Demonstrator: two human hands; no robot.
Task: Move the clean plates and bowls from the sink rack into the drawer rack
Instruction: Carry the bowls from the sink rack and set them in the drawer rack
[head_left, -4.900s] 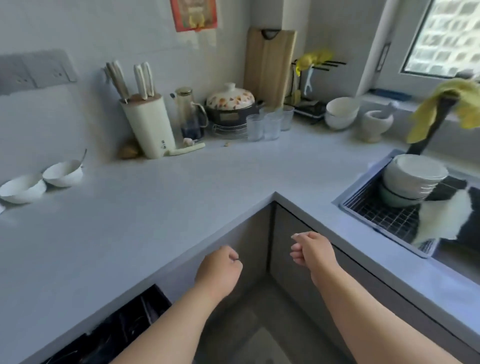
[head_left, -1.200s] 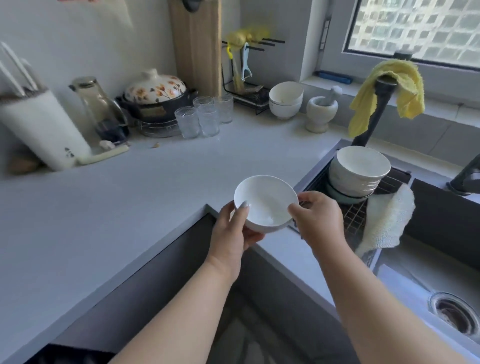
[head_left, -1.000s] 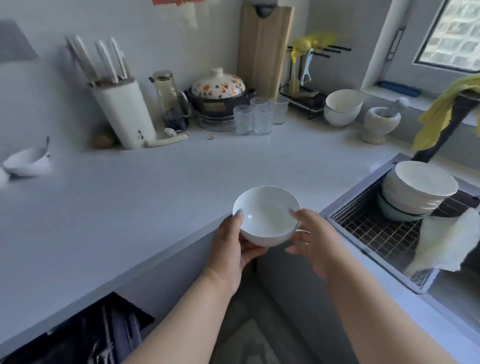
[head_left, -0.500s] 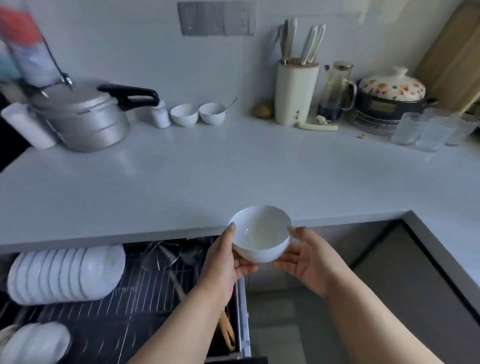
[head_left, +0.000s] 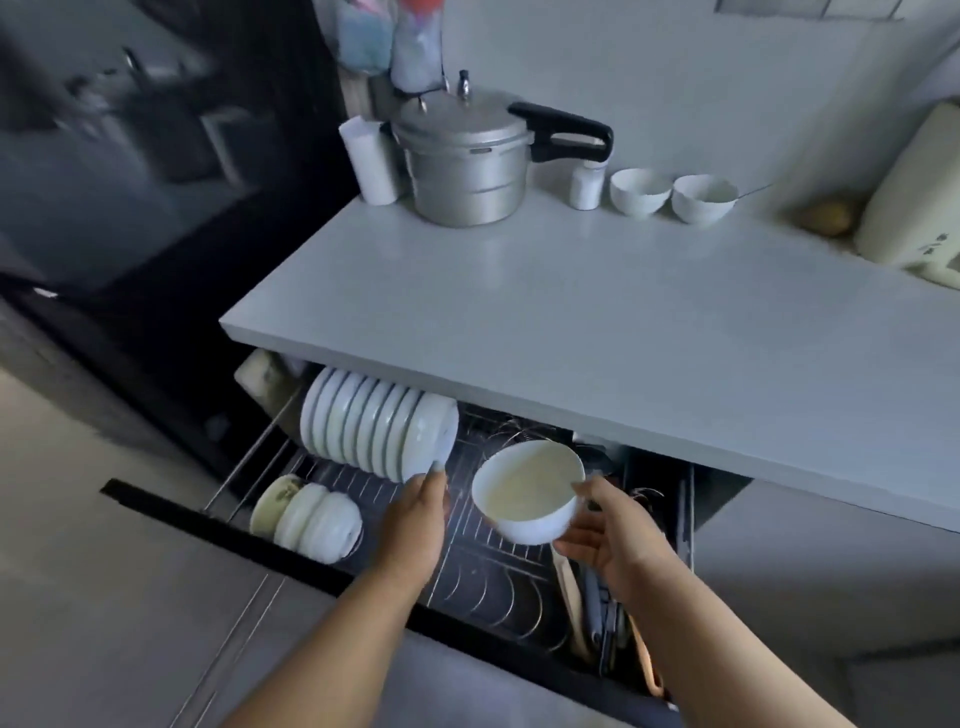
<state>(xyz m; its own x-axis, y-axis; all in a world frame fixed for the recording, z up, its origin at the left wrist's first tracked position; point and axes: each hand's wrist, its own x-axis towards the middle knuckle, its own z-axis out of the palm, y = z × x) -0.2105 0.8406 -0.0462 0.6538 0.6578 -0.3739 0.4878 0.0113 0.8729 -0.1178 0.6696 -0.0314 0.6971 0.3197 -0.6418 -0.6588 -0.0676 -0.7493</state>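
Holding a white bowl (head_left: 527, 491) over the open drawer rack (head_left: 483, 571), below the countertop (head_left: 597, 332) edge.

Standing on edge at the rack's left: a small row of bowls (head_left: 306, 514) near the front, a longer row of plates (head_left: 376, 428) behind it. Reaching in beside those plates, the left hand (head_left: 415, 519), fingers straight and relaxed, fingertips at the nearest plate, gripping nothing. Hovering mid-rack, the white bowl, tilted, resting in the right hand (head_left: 610, 535), fingers curling under it and thumb lying on the rim. Lying at the drawer's right side, some utensils (head_left: 597, 608). Sitting up on the countertop: a pressure cooker (head_left: 467, 156), then two white bowls (head_left: 672, 195).
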